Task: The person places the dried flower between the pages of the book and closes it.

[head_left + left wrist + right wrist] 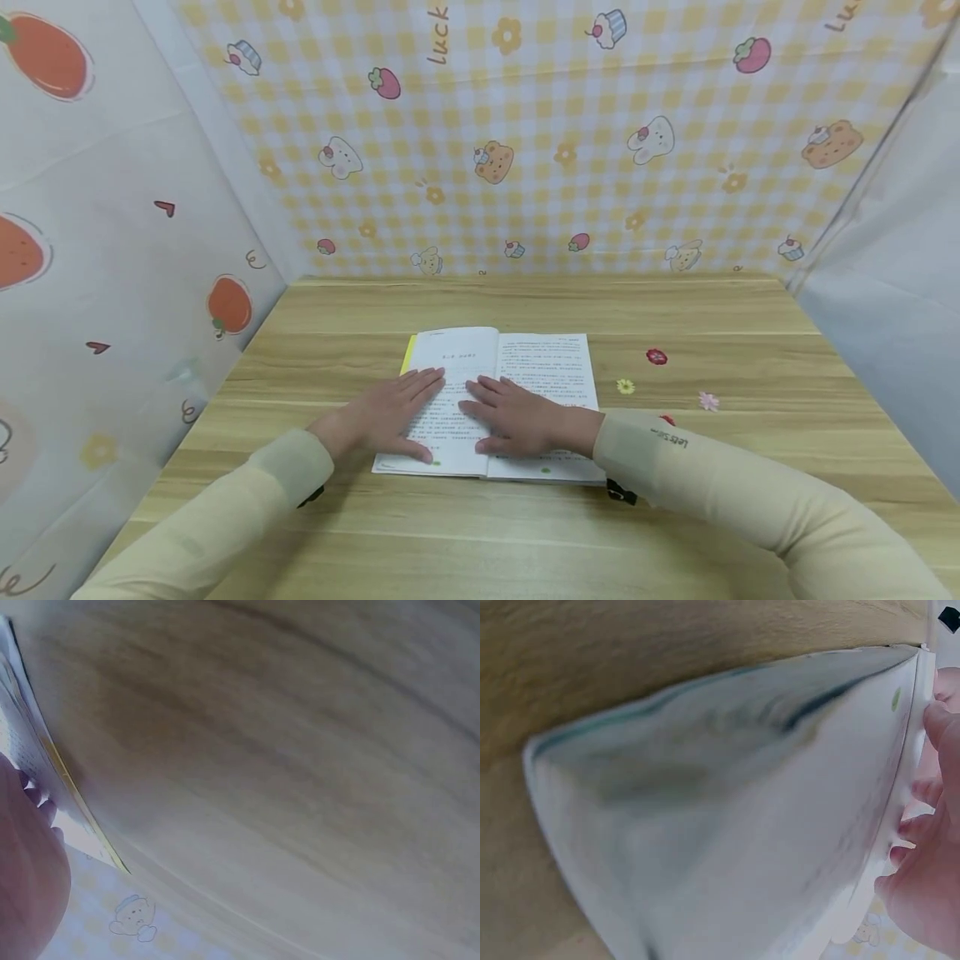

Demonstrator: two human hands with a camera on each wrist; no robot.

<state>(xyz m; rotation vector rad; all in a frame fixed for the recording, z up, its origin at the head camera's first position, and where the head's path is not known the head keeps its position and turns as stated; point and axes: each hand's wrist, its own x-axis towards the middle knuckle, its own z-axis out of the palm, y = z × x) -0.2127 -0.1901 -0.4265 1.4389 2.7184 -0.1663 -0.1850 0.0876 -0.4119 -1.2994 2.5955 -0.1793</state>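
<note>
An open book (525,358) with printed pages and a yellow cover edge lies flat on the wooden table (525,533). My left hand (393,412) rests flat on the left page, fingers straight and pointing toward the spine. On the middle of the book lies my right hand (517,417), also flat with straight fingers, covering the gutter and the lower right page. In the left wrist view the left hand (26,862) shows beside the book's edge (45,750). The right wrist view is filled by a blurred page (727,817), with the right hand's fingers (930,847) at its edge.
Small flower stickers lie on the table right of the book: a red one (657,357), a yellow one (626,386), a pink one (708,402). Patterned curtains (525,133) wall the table at the back, left and right.
</note>
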